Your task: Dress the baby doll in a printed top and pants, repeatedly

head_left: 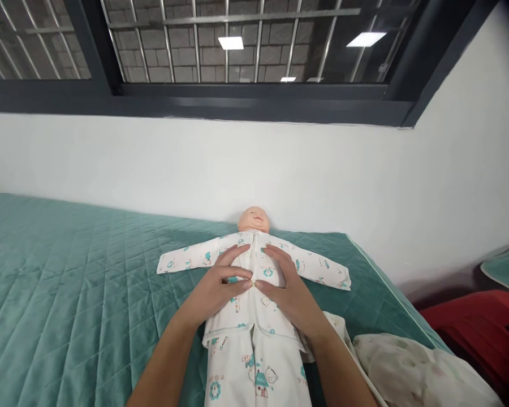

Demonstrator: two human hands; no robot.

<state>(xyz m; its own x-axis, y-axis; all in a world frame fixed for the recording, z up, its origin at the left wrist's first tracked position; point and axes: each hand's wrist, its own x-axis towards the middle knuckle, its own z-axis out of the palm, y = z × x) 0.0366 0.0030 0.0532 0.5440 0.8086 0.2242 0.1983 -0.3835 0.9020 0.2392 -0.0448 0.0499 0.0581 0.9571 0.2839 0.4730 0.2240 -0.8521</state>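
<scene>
White printed cloth makes up the baby jacket on the doll, which lies on the green quilted bed cover, head near the wall. Beside its trousers, a pale bundled cloth lies at the right; beyond the bed edge is something red. Both the left hand and right hand rest on the jacket's front, fingers spread, thumb tips meeting at its opening; whether they pinch a fastener I cannot tell.
</scene>
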